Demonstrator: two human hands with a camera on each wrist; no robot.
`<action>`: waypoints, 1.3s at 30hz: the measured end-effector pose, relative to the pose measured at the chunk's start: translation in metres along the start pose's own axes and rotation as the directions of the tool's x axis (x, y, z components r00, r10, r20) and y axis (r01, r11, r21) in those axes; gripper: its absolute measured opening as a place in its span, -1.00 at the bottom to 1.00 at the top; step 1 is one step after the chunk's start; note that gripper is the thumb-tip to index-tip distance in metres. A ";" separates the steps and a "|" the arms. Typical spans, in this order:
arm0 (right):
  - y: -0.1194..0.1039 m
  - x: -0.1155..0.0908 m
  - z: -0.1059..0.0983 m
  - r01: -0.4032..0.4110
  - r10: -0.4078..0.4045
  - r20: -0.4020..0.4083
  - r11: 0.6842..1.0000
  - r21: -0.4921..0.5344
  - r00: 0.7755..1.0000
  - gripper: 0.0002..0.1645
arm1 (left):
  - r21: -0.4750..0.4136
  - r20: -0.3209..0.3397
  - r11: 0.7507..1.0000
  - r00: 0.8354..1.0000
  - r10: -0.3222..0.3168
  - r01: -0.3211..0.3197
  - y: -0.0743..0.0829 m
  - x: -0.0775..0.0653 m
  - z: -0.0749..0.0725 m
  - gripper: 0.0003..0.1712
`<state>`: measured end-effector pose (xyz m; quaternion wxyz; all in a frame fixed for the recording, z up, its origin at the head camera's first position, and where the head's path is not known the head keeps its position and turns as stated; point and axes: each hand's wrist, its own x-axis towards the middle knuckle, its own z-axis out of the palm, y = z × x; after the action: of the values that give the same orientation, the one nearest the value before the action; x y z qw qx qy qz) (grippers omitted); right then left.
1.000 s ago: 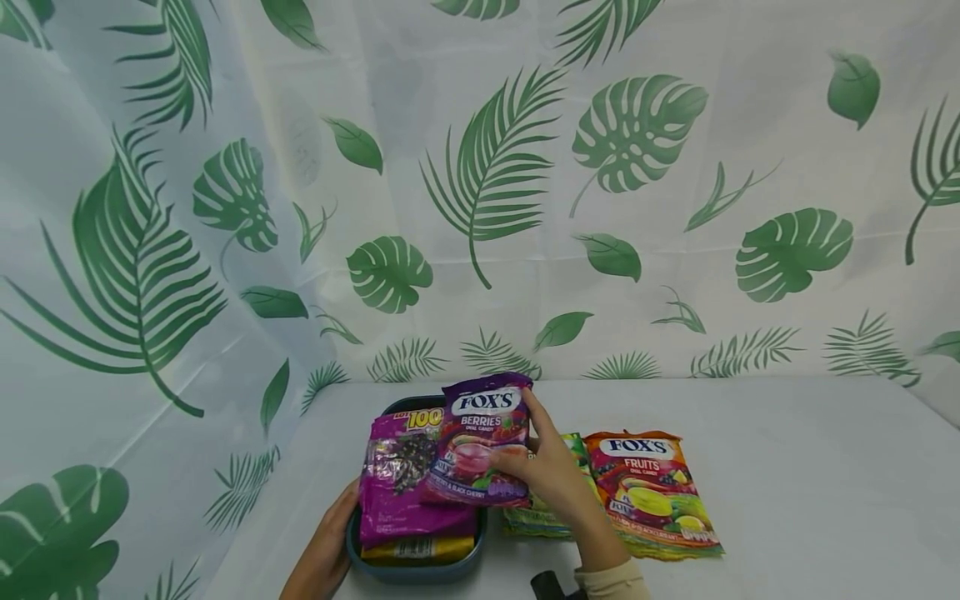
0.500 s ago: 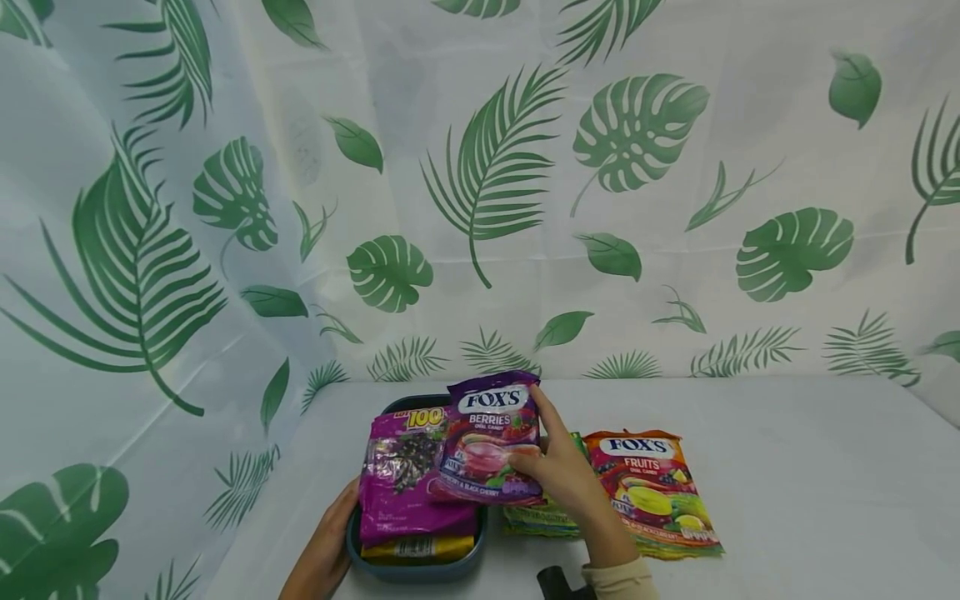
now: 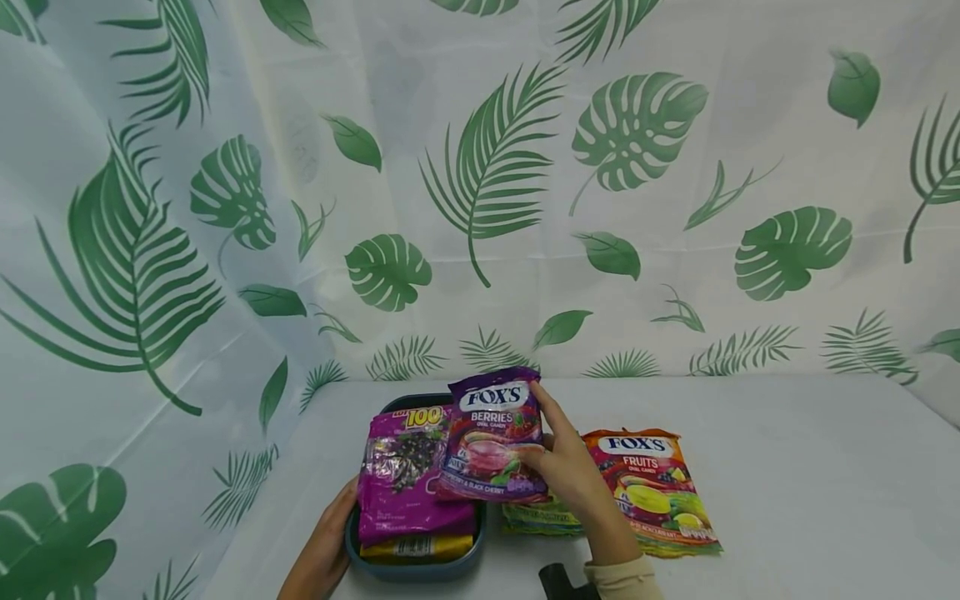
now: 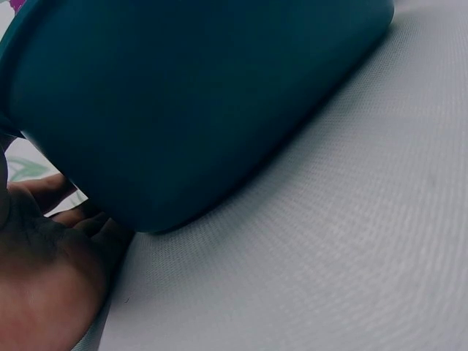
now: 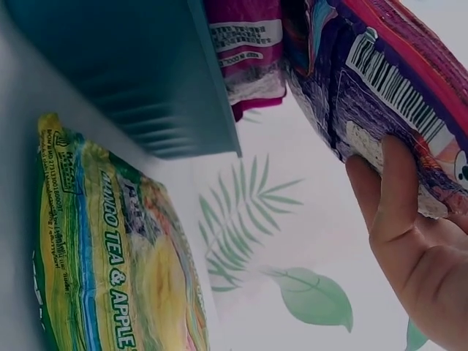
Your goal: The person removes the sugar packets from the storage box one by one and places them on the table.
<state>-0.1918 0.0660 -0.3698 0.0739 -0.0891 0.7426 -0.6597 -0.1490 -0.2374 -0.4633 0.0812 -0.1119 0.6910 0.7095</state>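
Observation:
My right hand (image 3: pixel 566 467) pinches a purple Fox's Berries candy bag (image 3: pixel 491 446) by its right side. The bag hangs above the right part of a teal bin (image 3: pixel 411 572), overlapping a magenta candy bag (image 3: pixel 401 500) marked 100. That magenta bag lies at the top of the bin, over a yellow packet (image 3: pixel 450 547). In the right wrist view, fingers (image 5: pixel 398 183) press the barcoded back of the berries bag. At the bin's left side, my left hand (image 3: pixel 330 533) rests against the outer wall, its fingers (image 4: pixel 51 191) partly hidden behind the bin in the left wrist view.
A green mango tea and apple candy bag (image 5: pixel 139 256) lies right of the bin, partly covered by my right arm. Beside it is an orange-red Fox's Fruits bag (image 3: pixel 648 492). A black object (image 3: pixel 557 579) sits by the right sleeve. A leaf-print curtain (image 3: pixel 487 208) backs the white table.
My right hand and the berries bag have shifted slightly to the right, uncovering more of the magenta bag. The left hand and the bin have stayed in place.

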 end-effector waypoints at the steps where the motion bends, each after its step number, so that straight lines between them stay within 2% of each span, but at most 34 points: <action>1: 0.000 0.000 0.000 0.000 0.000 -0.002 1.000 0.001 1.000 -0.04 | 0.000 -0.005 1.000 1.000 -0.003 0.003 0.000 0.000 0.000 0.02; 17: -0.002 0.001 -0.004 0.030 -0.038 -0.095 0.996 -0.083 0.995 -0.12 | 0.004 0.004 1.000 1.000 0.007 -0.007 0.001 -0.001 0.000 -0.01; 25: -0.002 0.002 -0.007 0.044 -0.052 -0.120 0.997 -0.070 0.991 -0.12 | -0.015 0.009 1.000 1.000 0.006 -0.006 0.001 -0.002 0.000 0.02; 32: -0.002 0.003 -0.019 -0.002 -0.004 -0.149 0.999 -0.038 0.989 -0.11 | -0.005 0.037 0.999 0.999 0.038 -0.038 -0.001 -0.003 0.000 -0.01; 39: -0.002 0.002 -0.033 -0.037 0.033 -0.189 0.999 -0.016 0.981 -0.11 | -0.013 0.022 1.000 1.000 0.017 -0.017 -0.001 -0.003 0.000 0.01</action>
<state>-0.2010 0.0972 -0.3637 0.0137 -0.0138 0.7541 -0.6565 -0.1460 -0.2368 -0.4635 0.0821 -0.0984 0.6865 0.7157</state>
